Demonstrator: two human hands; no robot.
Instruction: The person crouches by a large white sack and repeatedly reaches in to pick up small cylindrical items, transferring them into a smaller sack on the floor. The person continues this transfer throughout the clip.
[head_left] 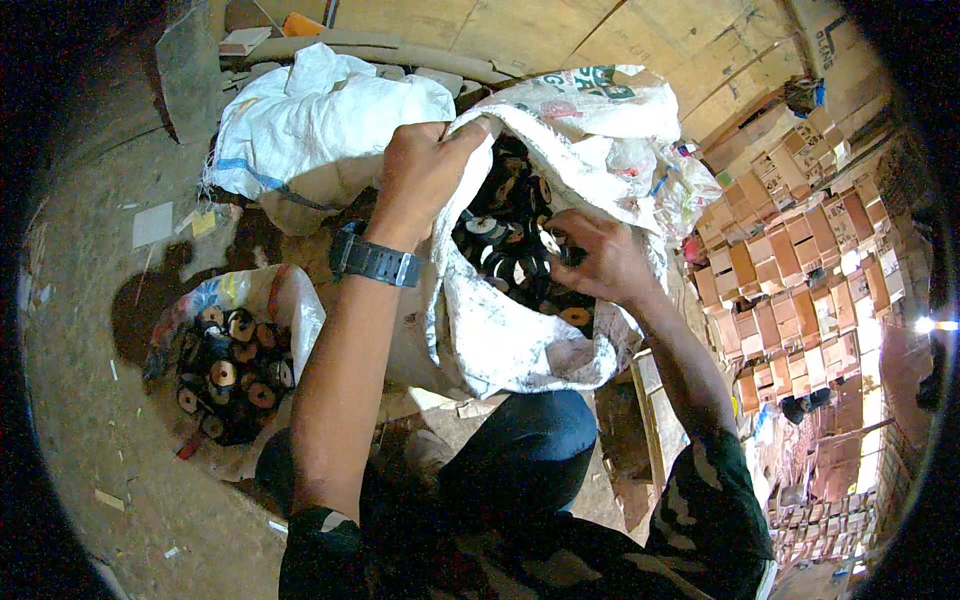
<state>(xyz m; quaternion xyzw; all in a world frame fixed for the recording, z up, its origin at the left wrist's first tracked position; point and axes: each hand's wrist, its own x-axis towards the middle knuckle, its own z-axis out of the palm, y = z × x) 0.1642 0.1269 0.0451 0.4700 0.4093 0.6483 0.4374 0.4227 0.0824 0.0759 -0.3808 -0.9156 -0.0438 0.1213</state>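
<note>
An open white woven sack (520, 360) stands in front of me, its mouth folded outward. Inside lie several small round black pieces (500, 265), some with pale or brown disc faces with a centre hole. My left hand (425, 175), with a dark watch at the wrist, is closed on the sack's left rim and holds it up. Reaching into the mouth from the right, my right hand (605, 255) has its thumb and fingers curled round one of these pieces, whose pale face (550, 243) shows at the fingertips.
To the left, a smaller bag (305, 315) on the floor holds more such pieces (240, 370). Behind it lies a full white sack (340, 110) with a blue stripe. Stacked cardboard boxes (790, 260) line the right side. Paper scraps (153, 226) litter the floor.
</note>
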